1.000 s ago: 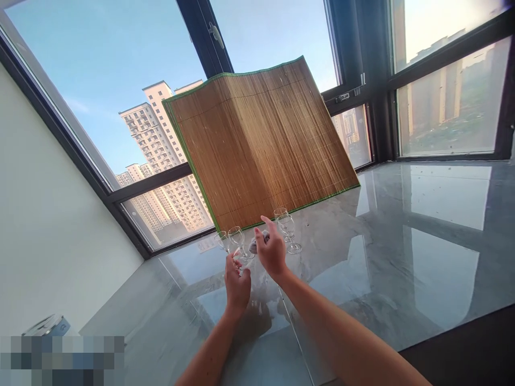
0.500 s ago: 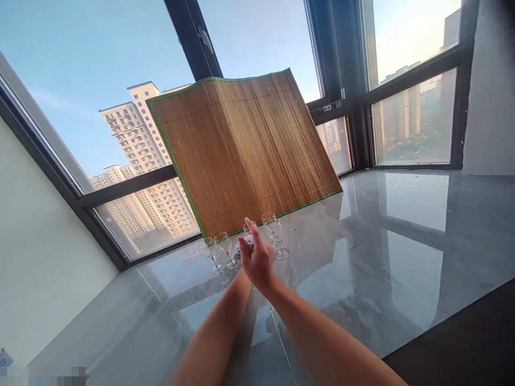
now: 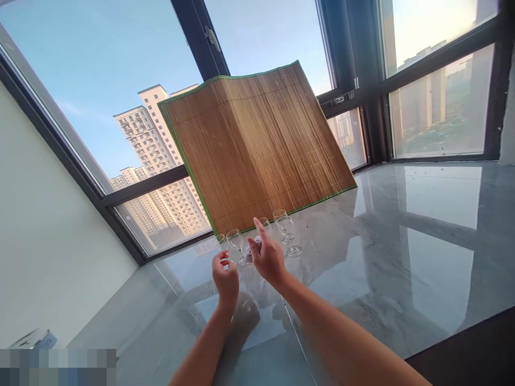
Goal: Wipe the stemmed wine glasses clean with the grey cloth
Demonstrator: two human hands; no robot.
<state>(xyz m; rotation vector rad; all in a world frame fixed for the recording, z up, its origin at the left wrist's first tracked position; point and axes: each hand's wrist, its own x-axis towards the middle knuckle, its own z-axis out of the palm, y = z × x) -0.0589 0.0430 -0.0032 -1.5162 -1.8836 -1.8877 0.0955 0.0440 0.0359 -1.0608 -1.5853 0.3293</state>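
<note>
Several small clear stemmed glasses stand in a row on a glossy marble ledge (image 3: 402, 257) before a window. My left hand (image 3: 225, 276) curls its fingers round the stem of one glass (image 3: 222, 247) at the left end. My right hand (image 3: 267, 257) is closed on a small grey cloth (image 3: 253, 249), with its forefinger pointing up. Just right of it stand two more glasses (image 3: 287, 231). Another glass (image 3: 235, 241) stands between my hands.
A brown bamboo mat (image 3: 257, 145) with green edging leans against the window frame behind the glasses. A white wall runs along the left. A metal object (image 3: 34, 339) lies at the lower left corner. A dark edge borders the ledge at the lower right.
My left hand, hidden behind my right arm half a second ago, is back in sight at the leftmost glass. My right hand has kept hold of the cloth.
</note>
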